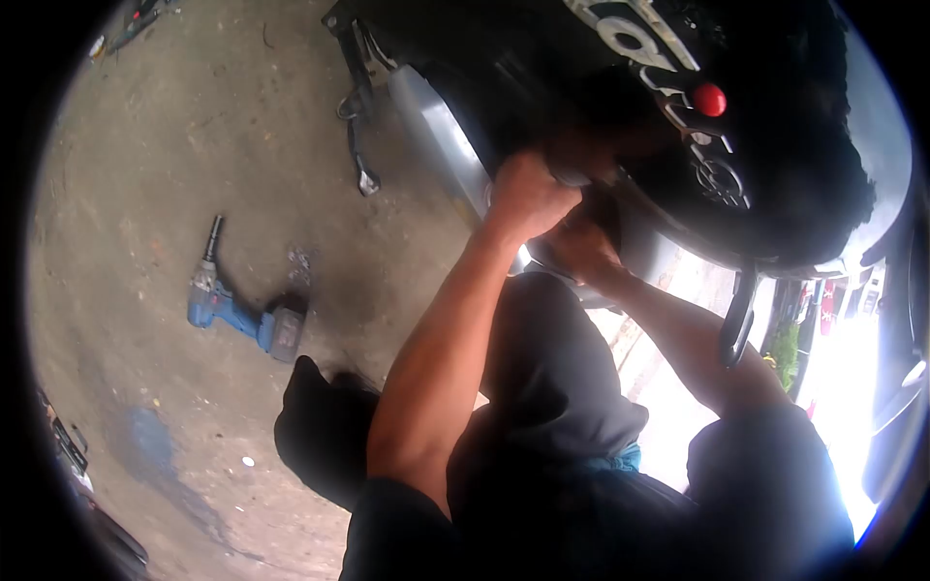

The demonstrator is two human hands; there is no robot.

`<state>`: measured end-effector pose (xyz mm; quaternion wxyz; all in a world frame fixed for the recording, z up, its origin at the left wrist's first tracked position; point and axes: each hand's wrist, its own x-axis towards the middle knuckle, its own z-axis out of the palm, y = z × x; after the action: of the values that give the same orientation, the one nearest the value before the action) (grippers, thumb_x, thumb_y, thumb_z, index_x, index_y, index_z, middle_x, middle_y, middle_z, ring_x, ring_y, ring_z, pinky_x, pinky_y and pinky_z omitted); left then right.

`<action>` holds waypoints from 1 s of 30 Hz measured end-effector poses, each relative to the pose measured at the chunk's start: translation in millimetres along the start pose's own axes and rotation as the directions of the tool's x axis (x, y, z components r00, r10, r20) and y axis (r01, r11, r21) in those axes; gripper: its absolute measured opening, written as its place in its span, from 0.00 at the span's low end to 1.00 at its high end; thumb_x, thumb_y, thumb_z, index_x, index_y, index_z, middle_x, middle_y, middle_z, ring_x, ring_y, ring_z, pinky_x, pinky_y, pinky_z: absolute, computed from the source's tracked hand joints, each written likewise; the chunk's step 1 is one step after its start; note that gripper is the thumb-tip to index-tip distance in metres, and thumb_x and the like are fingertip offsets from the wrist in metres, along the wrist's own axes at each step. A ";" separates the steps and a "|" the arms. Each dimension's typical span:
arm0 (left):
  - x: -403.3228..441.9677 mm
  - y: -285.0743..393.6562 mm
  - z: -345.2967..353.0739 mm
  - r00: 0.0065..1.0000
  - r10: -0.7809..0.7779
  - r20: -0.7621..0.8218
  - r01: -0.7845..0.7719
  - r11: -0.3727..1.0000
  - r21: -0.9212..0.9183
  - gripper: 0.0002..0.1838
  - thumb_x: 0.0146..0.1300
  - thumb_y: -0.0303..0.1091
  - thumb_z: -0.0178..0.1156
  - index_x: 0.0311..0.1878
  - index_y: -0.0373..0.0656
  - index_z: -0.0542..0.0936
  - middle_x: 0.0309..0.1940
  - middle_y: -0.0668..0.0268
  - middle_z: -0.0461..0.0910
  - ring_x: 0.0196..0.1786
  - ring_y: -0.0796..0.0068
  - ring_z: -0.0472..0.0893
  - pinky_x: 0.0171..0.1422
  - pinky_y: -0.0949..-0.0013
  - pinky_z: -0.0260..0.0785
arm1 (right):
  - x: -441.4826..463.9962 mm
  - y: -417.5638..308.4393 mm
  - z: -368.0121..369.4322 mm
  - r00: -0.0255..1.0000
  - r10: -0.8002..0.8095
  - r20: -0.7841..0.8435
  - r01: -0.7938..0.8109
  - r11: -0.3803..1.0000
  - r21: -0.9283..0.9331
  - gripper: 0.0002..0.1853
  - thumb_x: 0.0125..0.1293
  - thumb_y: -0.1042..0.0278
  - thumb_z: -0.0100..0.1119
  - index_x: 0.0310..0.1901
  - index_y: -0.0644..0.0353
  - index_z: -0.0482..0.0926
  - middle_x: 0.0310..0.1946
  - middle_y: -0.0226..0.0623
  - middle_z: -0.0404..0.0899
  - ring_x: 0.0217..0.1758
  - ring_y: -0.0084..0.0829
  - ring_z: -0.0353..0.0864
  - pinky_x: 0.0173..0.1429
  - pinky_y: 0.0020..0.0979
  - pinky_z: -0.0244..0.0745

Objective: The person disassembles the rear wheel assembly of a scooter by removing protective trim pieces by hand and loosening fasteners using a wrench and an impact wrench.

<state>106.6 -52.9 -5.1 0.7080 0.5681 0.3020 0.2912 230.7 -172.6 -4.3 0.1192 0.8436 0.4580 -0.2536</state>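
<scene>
My left hand [536, 197] is closed in a fist against the underside of a dark, glossy vehicle body [809, 145] with raised lettering. What its fingers grip, if anything, is hidden. Just below and to the right, my right hand [584, 249] reaches into the same shadowed gap, and its fingers are too dark to make out. Beside my left wrist runs a long silvery panel [438, 121]. A small red round piece [710, 99] sits on the black body, near the silver letters [678, 107].
A blue cordless impact wrench [228, 308] with a long socket lies on the concrete floor [174, 174] to the left. A loose cable with a connector [366, 180] hangs by the silvery panel. A dark lever [740, 315] juts down near my right forearm.
</scene>
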 end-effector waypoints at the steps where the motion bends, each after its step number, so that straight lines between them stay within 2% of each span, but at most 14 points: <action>1: 2.2 -3.1 1.5 0.999 -0.034 0.009 0.033 0.999 0.035 0.18 0.49 0.29 0.61 0.47 0.41 0.82 0.45 0.49 0.83 0.53 0.47 0.80 0.57 0.58 0.73 | -1.3 8.2 4.7 0.999 -0.028 -0.016 0.028 1.000 -0.011 0.29 0.68 0.38 0.51 0.50 0.60 0.78 0.35 0.48 0.83 0.39 0.42 0.85 0.42 0.41 0.79; 2: 1.9 -4.7 2.5 0.998 -0.067 0.016 0.065 0.995 0.075 0.19 0.50 0.30 0.61 0.48 0.41 0.82 0.45 0.48 0.82 0.53 0.45 0.79 0.57 0.57 0.73 | -5.2 7.2 3.7 0.998 -0.057 -0.032 0.056 0.998 -0.023 0.27 0.67 0.40 0.53 0.49 0.59 0.78 0.35 0.47 0.82 0.38 0.43 0.85 0.42 0.41 0.79; 4: 2.3 -3.2 2.0 0.999 -0.047 -0.022 0.049 0.996 0.077 0.20 0.50 0.31 0.60 0.49 0.39 0.80 0.45 0.46 0.82 0.53 0.45 0.79 0.58 0.56 0.73 | -2.9 -6.5 -3.2 0.978 0.181 0.104 -0.186 0.982 0.036 0.23 0.68 0.45 0.55 0.50 0.57 0.78 0.38 0.46 0.82 0.41 0.44 0.85 0.44 0.41 0.78; 6: -0.1 -0.8 4.2 0.998 -0.054 -0.025 0.056 0.996 0.073 0.22 0.50 0.31 0.60 0.51 0.38 0.79 0.45 0.46 0.82 0.53 0.44 0.79 0.58 0.55 0.72 | -8.8 -4.3 1.0 0.993 -0.116 0.004 0.116 0.990 -0.083 0.18 0.68 0.50 0.55 0.48 0.56 0.78 0.37 0.46 0.82 0.40 0.43 0.85 0.44 0.41 0.78; 7: -1.0 3.1 1.9 0.998 -0.065 -0.019 0.066 0.995 0.069 0.22 0.50 0.31 0.59 0.51 0.38 0.79 0.46 0.46 0.82 0.53 0.44 0.79 0.58 0.55 0.72 | -6.9 4.9 4.4 0.976 -0.217 -0.033 0.209 0.966 -0.152 0.16 0.67 0.53 0.56 0.47 0.56 0.79 0.36 0.46 0.82 0.40 0.42 0.85 0.44 0.40 0.79; 10: -4.1 9.9 1.4 0.996 -0.072 -0.043 0.075 0.993 0.086 0.23 0.50 0.30 0.60 0.53 0.38 0.78 0.46 0.46 0.82 0.54 0.45 0.78 0.59 0.55 0.72 | 9.7 35.6 27.2 0.900 -0.418 -0.123 0.350 0.862 -0.367 0.12 0.66 0.59 0.56 0.43 0.57 0.80 0.35 0.46 0.82 0.38 0.40 0.85 0.43 0.39 0.79; 12: -10.4 15.9 0.9 0.993 -0.084 -0.088 0.093 0.991 0.097 0.24 0.49 0.30 0.60 0.54 0.39 0.78 0.47 0.47 0.81 0.54 0.45 0.78 0.59 0.56 0.72 | 12.9 45.6 32.5 0.943 -0.322 -0.084 0.280 0.905 -0.322 0.11 0.66 0.60 0.55 0.40 0.57 0.81 0.33 0.45 0.83 0.36 0.40 0.86 0.41 0.39 0.79; 14: -13.3 23.4 1.7 0.986 -0.104 -0.131 0.117 0.988 0.098 0.25 0.49 0.30 0.61 0.54 0.40 0.77 0.47 0.48 0.82 0.55 0.46 0.78 0.59 0.56 0.72 | 22.9 56.0 42.3 0.936 -0.327 -0.134 0.273 0.909 -0.314 0.10 0.66 0.62 0.54 0.38 0.56 0.82 0.32 0.44 0.83 0.34 0.40 0.86 0.39 0.39 0.80; 17: -13.9 18.5 8.1 0.976 -0.073 -0.203 0.088 0.994 0.063 0.26 0.48 0.29 0.61 0.55 0.41 0.77 0.48 0.48 0.81 0.55 0.47 0.79 0.60 0.57 0.72 | 34.4 63.4 57.1 0.866 -0.422 -0.268 0.339 0.890 -0.305 0.10 0.66 0.64 0.52 0.35 0.54 0.83 0.29 0.42 0.84 0.31 0.40 0.86 0.36 0.40 0.80; 21: -8.8 10.8 8.0 0.987 -0.079 -0.138 0.090 0.993 0.080 0.27 0.47 0.30 0.62 0.56 0.41 0.77 0.48 0.48 0.81 0.55 0.48 0.79 0.59 0.57 0.72 | 33.6 65.5 61.2 0.875 -0.399 -0.275 0.345 0.911 -0.224 0.10 0.65 0.65 0.52 0.32 0.53 0.83 0.27 0.41 0.84 0.27 0.37 0.85 0.31 0.39 0.78; 23: -8.6 10.2 9.6 0.983 -0.057 -0.173 0.073 0.994 0.085 0.27 0.47 0.30 0.62 0.56 0.41 0.77 0.48 0.48 0.81 0.55 0.48 0.79 0.59 0.57 0.73 | 29.6 53.9 48.9 0.867 -0.475 -0.151 0.390 0.835 -0.387 0.09 0.64 0.64 0.53 0.31 0.54 0.83 0.27 0.41 0.84 0.27 0.36 0.85 0.30 0.38 0.76; 25: -9.7 10.4 10.5 0.982 -0.103 -0.158 0.108 0.994 0.025 0.25 0.46 0.29 0.64 0.51 0.34 0.78 0.44 0.48 0.82 0.51 0.53 0.81 0.56 0.61 0.73 | 15.5 38.0 29.3 0.827 -0.547 0.133 0.492 0.588 -0.642 0.09 0.62 0.64 0.54 0.30 0.54 0.82 0.26 0.40 0.83 0.26 0.35 0.84 0.29 0.38 0.74; 28: -9.7 14.1 7.8 0.978 -0.127 -0.168 0.130 0.992 0.004 0.24 0.46 0.28 0.65 0.49 0.30 0.78 0.40 0.48 0.83 0.48 0.56 0.83 0.52 0.63 0.74 | 10.2 35.8 37.2 0.823 -0.556 0.114 0.394 0.414 -0.821 0.07 0.61 0.63 0.55 0.30 0.53 0.81 0.23 0.35 0.81 0.25 0.34 0.82 0.30 0.39 0.72; 30: -11.5 13.0 11.9 0.975 -0.135 -0.177 0.139 0.990 0.008 0.24 0.46 0.29 0.64 0.50 0.33 0.78 0.41 0.48 0.83 0.49 0.53 0.83 0.53 0.61 0.74 | 13.8 50.1 51.7 0.803 -0.593 -0.065 0.410 0.628 -0.661 0.06 0.60 0.63 0.56 0.30 0.52 0.80 0.22 0.33 0.80 0.24 0.34 0.81 0.30 0.39 0.71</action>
<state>107.3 -66.8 10.8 0.6911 0.5252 0.4046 0.2876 262.2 -212.8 -56.9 0.2467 0.6195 0.7452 0.0081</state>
